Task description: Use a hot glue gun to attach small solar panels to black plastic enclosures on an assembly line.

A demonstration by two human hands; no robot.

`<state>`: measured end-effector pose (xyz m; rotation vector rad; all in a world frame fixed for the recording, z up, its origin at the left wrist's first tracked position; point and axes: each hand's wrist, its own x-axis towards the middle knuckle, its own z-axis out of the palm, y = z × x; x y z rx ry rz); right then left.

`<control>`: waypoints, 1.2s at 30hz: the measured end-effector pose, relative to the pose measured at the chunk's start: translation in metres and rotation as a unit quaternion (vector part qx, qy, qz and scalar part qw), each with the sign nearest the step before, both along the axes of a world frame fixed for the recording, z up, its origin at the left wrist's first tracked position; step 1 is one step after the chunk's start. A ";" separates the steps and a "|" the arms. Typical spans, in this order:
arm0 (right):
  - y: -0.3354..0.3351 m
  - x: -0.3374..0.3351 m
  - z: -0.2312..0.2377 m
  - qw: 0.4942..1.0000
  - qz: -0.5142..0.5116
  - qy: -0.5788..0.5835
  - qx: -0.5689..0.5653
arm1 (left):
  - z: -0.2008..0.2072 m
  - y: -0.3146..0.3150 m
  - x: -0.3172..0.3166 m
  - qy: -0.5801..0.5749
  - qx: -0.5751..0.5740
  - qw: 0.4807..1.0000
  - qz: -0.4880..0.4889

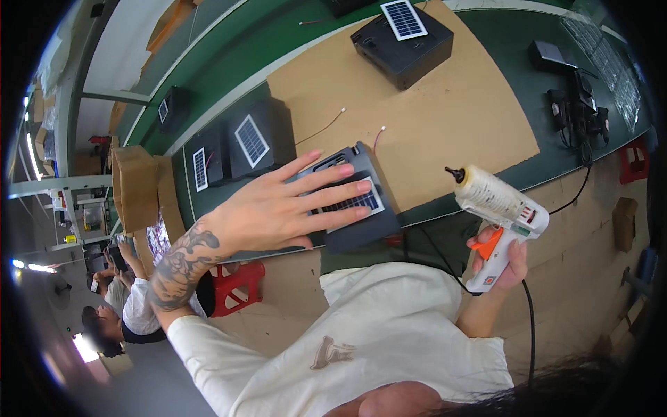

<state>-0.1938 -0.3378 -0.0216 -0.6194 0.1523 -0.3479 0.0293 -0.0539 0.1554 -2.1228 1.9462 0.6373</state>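
Observation:
My left hand (292,201) lies flat with fingers spread over a small solar panel (375,197) on a dark plastic case (375,226). The case sits at the near edge of the bench, and my palm hides part of it. In my right hand (511,263) is a white hot glue gun (504,205) with an orange trigger. My fingers wrap its handle, and its dark nozzle tilts up to the left, apart from the case. Thin wires (379,139) with small connectors lie on the cardboard just beyond the case.
A cardboard sheet (445,125) covers part of the green bench. Dark cases with solar panels stand on the left (260,139) and at the far side (406,48). Black adapters and cables (580,104) lie right. Red stools (236,285) stand below; another person (132,313) is at left.

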 end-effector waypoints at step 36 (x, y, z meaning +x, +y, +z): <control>0.050 0.061 0.101 0.955 0.117 0.100 -0.254 | -0.147 0.011 -0.004 0.813 -0.361 0.086 0.449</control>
